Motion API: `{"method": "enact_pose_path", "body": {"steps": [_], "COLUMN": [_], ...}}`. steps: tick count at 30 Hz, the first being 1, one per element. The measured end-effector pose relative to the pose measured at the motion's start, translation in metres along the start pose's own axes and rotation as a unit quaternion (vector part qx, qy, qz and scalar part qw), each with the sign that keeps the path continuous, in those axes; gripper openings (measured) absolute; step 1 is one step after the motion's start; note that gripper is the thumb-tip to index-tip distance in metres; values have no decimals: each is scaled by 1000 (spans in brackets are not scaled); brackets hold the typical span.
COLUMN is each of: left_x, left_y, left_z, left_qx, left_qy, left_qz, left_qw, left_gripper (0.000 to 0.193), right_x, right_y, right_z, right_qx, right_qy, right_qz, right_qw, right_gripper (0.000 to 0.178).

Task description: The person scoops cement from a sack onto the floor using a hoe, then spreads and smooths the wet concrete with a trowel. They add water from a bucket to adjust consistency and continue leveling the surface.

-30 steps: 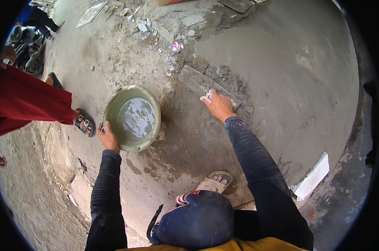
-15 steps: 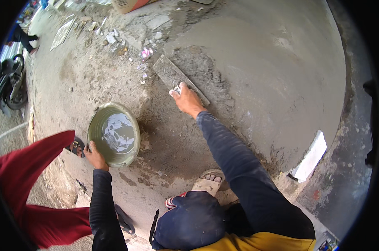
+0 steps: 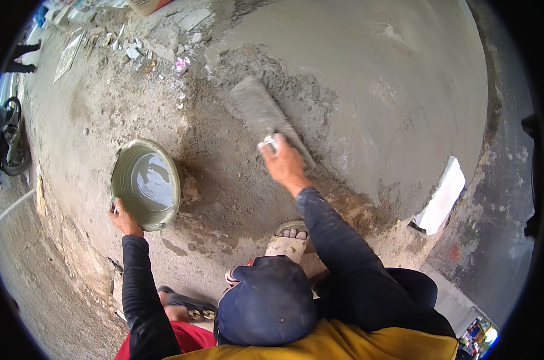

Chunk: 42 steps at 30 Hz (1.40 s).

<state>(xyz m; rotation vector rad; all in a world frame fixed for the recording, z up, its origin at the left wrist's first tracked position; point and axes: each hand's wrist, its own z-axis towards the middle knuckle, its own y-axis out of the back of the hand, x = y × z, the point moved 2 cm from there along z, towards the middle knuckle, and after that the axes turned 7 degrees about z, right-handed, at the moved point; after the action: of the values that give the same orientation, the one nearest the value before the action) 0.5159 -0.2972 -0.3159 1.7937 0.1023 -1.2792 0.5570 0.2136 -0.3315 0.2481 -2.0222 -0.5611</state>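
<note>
My right hand (image 3: 284,163) grips the handle of a long rectangular plastering trowel (image 3: 257,107), its blade smeared by motion. The blade lies over the edge of a patch of rough wet mortar (image 3: 302,90), with smooth grey screed (image 3: 398,102) to the right of it. At left, my left hand (image 3: 125,217) is closed on the near left rim of a greenish round bucket (image 3: 174,207). The bucket holds some greyish water that reflects light. Part of my left fingers is hidden by the rim.
A white board piece (image 3: 441,198) stands at the right edge of the screed. Rubble (image 3: 134,53) and a pink wrapper (image 3: 182,65) lie at the far left. A person's sandalled foot (image 3: 185,305) is close to my left arm. A motorbike (image 3: 11,141) stands far left.
The trowel and my right hand have come slightly nearer and to the right. The person in red trousers has moved from the left to behind my left arm.
</note>
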Motion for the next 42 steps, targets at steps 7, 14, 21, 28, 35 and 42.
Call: {"method": "enact_pose_path", "body": {"steps": [7,14,21,28,35,42], "left_x": [-5,10,0,-1,1,11], "left_y": [0,2,5,5,5,4], "left_z": [1,17,25,28,36,66], "left_qx": [39,67,56,41,25,31], "left_qy": [-3,11,0,18,15,39], "left_qz": [-25,-32,54,74,123,143], "left_qw": [999,997,997,996,992,988], "left_gripper": [51,63,69,67,75,79], "right_x": [-67,-70,-113,-226,-235,-241], "right_y": [48,50,71,151,159,193], "right_z": [-31,-67,-75,-169,-202,-184], "right_qx": [-57,-156,-227,-409,-461,-337], "right_qy": [-25,2,-95,-160,-277,-210], "right_qz": [19,25,143,35,124,-26], "right_qw": [998,987,959,898,834,917], "right_gripper": [44,41,41,58,83,74]}}
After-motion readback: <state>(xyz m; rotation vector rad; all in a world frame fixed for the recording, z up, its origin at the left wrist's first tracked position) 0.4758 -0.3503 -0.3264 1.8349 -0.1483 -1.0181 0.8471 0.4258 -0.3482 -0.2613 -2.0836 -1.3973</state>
